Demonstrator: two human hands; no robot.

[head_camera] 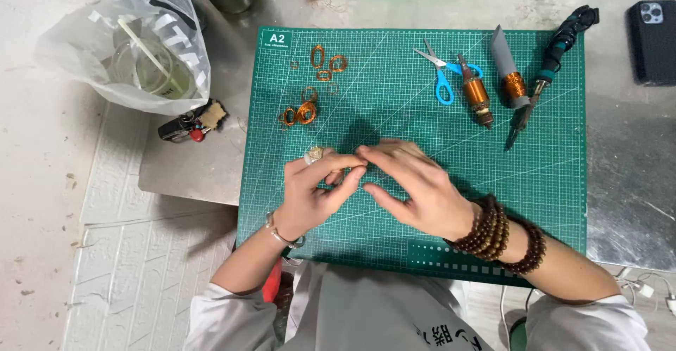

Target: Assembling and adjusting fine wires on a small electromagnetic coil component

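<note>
Both my hands meet over the middle of the green gridded cutting mat (pixel 422 111): left hand (pixel 313 192) curled, fingertips pinching a small pale metallic piece (pixel 313 155); right hand (pixel 412 182) half open, fingertips at the same spot, grip unclear. I judge this a fine fingertip step, winding or picking at the piece; loose copper wire coils (pixel 303 111) lie far left, so the next move calls for steady pinching.

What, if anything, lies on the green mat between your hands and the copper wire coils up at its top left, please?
Nothing visible does. The bare green mat separates the left hand and right hand from the copper wire coils; the scissors lie off to the right.
</note>
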